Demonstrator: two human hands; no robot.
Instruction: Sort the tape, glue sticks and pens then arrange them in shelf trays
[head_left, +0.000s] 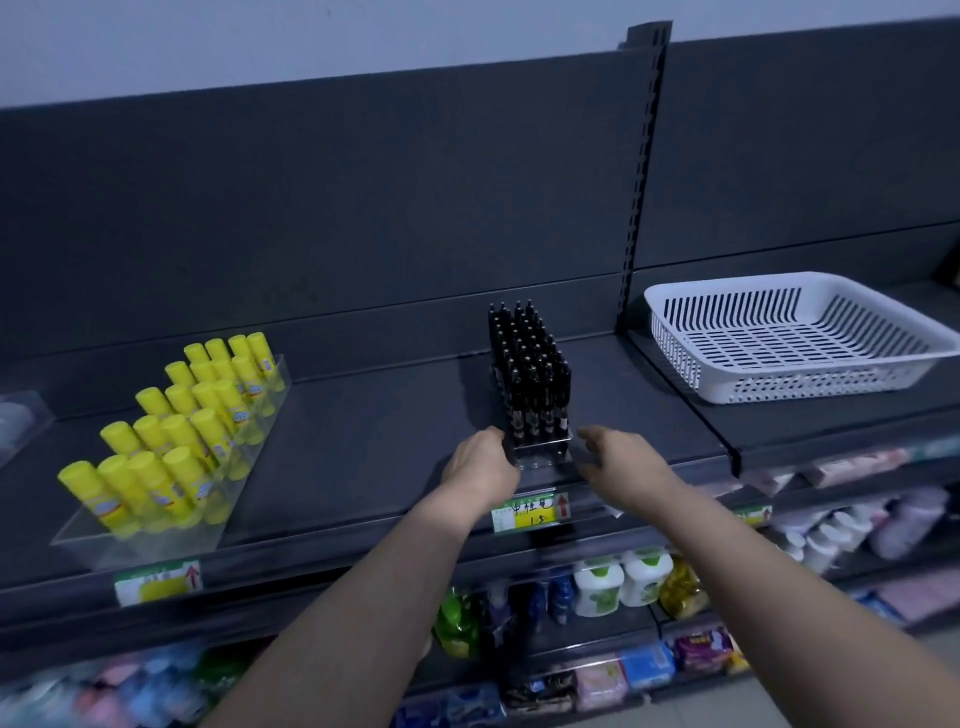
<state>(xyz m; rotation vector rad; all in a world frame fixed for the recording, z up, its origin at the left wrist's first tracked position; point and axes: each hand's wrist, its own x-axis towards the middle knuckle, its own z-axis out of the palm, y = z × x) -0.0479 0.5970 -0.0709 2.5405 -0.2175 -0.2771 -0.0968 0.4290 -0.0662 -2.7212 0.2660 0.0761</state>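
Gripping the front-left corner of the clear pen tray (543, 453) with the left hand (480, 465), fingers (498, 441) curled round it. Hovering the right hand (621, 460) just beside the tray's right edge, fingers (589, 435) loosely bent, holding nothing. Black pens (530, 374) upright, mid dark shelf (374, 431); yellow glue sticks (176, 431) left, white basket (800, 343) right. Reading "1.5" on the price label (530, 512) below.
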